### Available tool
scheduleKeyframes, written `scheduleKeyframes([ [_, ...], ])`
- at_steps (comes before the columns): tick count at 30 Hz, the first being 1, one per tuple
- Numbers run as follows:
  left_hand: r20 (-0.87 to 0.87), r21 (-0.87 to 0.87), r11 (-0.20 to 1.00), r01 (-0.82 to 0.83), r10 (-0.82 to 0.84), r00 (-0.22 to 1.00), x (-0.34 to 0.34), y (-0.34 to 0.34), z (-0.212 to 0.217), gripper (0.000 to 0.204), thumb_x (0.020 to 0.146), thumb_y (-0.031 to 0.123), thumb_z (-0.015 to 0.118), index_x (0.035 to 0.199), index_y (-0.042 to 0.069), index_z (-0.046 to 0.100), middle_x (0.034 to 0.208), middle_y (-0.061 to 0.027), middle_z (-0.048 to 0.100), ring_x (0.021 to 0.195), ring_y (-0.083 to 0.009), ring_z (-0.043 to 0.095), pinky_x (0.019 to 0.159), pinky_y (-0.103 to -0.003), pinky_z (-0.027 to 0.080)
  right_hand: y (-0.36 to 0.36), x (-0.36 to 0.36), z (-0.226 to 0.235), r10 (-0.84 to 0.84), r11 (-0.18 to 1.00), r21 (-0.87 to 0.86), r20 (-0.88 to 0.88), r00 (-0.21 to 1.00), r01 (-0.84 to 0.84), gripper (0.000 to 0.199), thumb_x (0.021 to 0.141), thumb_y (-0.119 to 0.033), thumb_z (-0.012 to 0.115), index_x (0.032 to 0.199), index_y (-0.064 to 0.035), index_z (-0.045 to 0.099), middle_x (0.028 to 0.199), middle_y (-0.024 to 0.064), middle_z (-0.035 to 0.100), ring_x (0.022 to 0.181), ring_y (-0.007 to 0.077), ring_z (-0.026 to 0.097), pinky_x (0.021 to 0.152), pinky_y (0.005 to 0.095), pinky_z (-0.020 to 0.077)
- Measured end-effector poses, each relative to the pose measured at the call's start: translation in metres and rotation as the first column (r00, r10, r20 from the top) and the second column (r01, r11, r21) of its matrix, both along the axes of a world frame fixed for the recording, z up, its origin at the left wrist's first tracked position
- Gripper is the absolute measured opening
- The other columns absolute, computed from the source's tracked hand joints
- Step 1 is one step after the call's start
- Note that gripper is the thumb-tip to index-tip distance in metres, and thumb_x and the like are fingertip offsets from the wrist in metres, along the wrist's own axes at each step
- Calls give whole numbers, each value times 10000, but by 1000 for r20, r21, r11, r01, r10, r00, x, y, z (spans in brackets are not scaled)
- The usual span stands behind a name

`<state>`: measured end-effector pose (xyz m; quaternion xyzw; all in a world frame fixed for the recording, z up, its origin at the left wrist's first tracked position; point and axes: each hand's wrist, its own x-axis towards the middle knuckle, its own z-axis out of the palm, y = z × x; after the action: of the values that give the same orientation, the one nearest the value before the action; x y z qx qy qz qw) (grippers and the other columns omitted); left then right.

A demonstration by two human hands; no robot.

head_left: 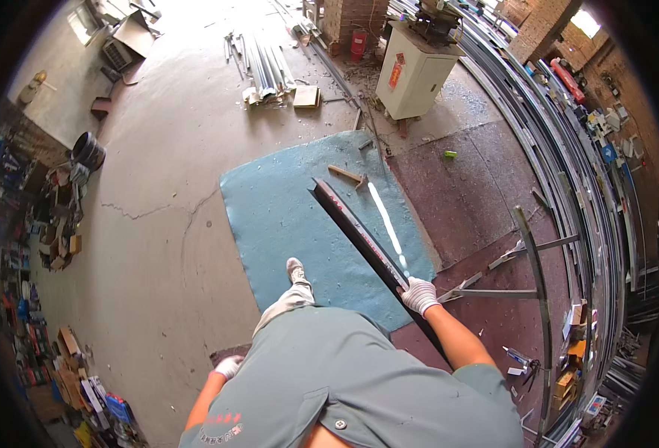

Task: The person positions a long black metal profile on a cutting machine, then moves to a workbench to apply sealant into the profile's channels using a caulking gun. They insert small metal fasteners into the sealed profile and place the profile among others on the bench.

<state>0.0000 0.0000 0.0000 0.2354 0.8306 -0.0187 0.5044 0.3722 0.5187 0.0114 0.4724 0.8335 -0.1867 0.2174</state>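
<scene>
My right hand [420, 296], in a striped white glove, is closed round a long dark metal profile [365, 246]. The profile slants from the far middle of the blue mat [270, 216] back past my right side, with reddish marks along its inner face. A thin bright white strip [386, 224] runs beside it, its near end close to my right hand. At the far end of that strip lies a hammer [346, 175] with a wooden handle. My left hand [229, 366], also gloved, hangs low by my left side; its fingers are mostly hidden.
A metal stand [538, 299] with side arms rises on my right, before racks of long profiles [561, 216]. Ahead are a white cabinet [417, 71] and a bundle of profiles [262, 67]. Boxes [61, 231] and a black bucket [88, 151] line the left.
</scene>
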Motion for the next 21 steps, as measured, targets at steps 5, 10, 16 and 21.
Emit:
scheduleKeyframes([
  [5,-225,247,969,-4,61,972,-205,129,-5,453,938,394,639,1218,41,688,1160,-201,721,1140,-333,666,996,-386,510,45,-103,26,-33,997,67,-12,999,33,449,885,-519,654,977,-81,692,966,182,731,938,371,708,837,461,558],
  [10,-217,479,876,52,61,974,-382,304,29,370,977,317,641,1203,27,681,1112,-185,739,1036,-292,711,927,-353,539,99,-178,30,-73,994,80,-55,996,77,450,896,-515,646,974,-74,690,960,185,722,938,376,697,829,483,552],
  [16,-115,630,769,-112,235,965,-500,451,0,284,967,240,665,1163,37,696,1056,-136,749,976,-209,705,891,-330,543,221,-282,-7,-215,977,2,-39,976,215,413,880,-459,684,1018,-70,679,1006,190,711,981,369,696,874,471,546],
  [21,-57,246,954,-169,189,980,-497,460,-42,489,909,390,672,1213,6,683,1115,-184,738,1080,-271,689,977,-376,513,321,-374,-10,-261,965,-62,-69,963,257,431,892,-472,667,1050,-71,660,1034,186,709,1003,373,690,878,475,548],
])
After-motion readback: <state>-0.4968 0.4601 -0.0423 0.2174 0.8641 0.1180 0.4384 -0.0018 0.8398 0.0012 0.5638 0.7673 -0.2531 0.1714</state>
